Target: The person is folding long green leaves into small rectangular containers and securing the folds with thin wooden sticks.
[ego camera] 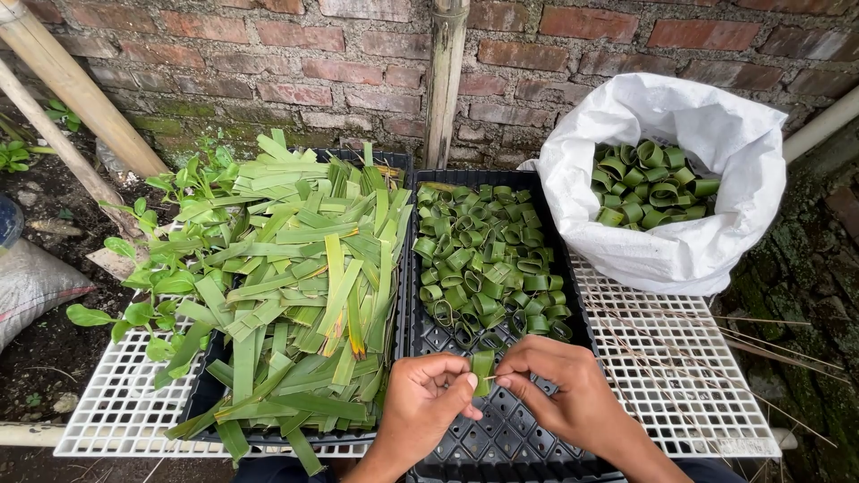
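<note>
Left hand point(428, 400), right hand point(564, 389): bare, ringless (no sleeves, gloves, watch).

A weathered red brick wall point(295, 63) stands behind, with pale bamboo poles point(445, 80) leaning against it. A grey sack point(31, 286) lies on dark soil at the left.

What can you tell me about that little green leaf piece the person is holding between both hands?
The leaf strip is a short, flat band of fresh green leaf, like the cut pieces piled in the tray on the left. It stands roughly upright, pinched on either side by the fingers of the left hand and right hand, above the near end of the black tray. It seems bent or folded, though the fingers hide much of it. It touches nothing but the fingers.
</note>
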